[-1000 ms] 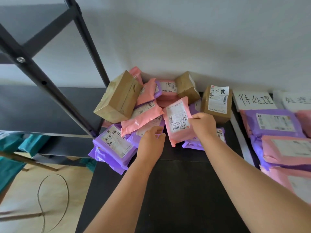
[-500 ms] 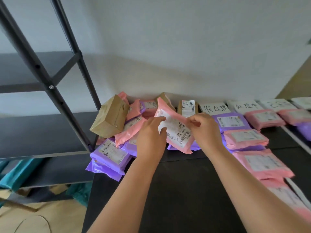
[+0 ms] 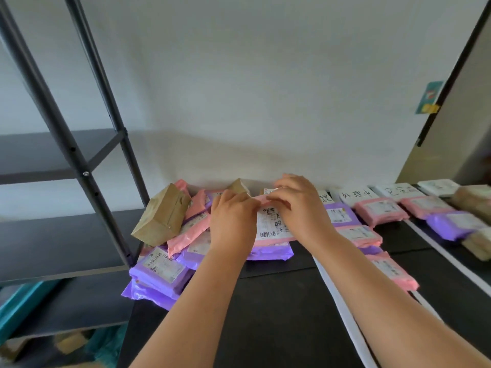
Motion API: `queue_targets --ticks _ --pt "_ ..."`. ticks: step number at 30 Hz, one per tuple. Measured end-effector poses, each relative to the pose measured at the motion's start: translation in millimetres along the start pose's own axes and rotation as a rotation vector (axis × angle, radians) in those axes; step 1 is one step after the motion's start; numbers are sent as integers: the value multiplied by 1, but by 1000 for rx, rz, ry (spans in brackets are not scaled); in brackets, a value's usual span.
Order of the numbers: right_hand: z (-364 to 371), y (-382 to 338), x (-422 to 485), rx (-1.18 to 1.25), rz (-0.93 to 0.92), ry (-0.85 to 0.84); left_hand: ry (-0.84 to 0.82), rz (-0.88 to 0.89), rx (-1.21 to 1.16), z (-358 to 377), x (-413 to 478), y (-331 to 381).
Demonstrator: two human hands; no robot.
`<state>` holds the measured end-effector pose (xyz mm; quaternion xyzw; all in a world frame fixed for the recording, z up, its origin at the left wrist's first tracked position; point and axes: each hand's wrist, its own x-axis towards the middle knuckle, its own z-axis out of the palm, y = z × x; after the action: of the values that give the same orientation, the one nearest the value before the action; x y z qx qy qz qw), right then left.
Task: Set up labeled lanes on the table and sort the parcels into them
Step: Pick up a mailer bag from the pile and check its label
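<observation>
Both left hand (image 3: 233,221) and right hand (image 3: 300,208) pinch flat pink plastic mailer (image 3: 271,242) bearing white label (image 3: 271,227)

Pinched in the fingers (image 3: 285,192), a parcel (image 3: 271,227), above another mailer (image 3: 268,254) on the table (image 3: 279,301); left of the fingers, a heaped pile (image 3: 186,235) against the wall (image 3: 265,102) with a box (image 3: 162,216) on top; right of the fingers, label sheets (image 3: 356,195) along the wall, parcel rows (image 3: 380,212) before them.

Soft, even daylight; a faint shadow on the wall (image 3: 239,102); wide-angle bending and motion blur at the edges.
</observation>
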<state>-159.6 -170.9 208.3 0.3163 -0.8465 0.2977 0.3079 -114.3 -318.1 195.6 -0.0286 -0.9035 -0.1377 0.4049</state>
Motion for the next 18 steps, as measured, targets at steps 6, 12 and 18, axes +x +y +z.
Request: queue_targets --ticks 6,12,18 --pt "-36 12 -6 34 174 156 38 -123 -107 -3 4 27" --pt "-47 8 -33 299 649 2 38 -534 -288 -26 -1 45" --pt "-56 -10 -34 461 672 -94 21 -719 -521 -46 2 56"
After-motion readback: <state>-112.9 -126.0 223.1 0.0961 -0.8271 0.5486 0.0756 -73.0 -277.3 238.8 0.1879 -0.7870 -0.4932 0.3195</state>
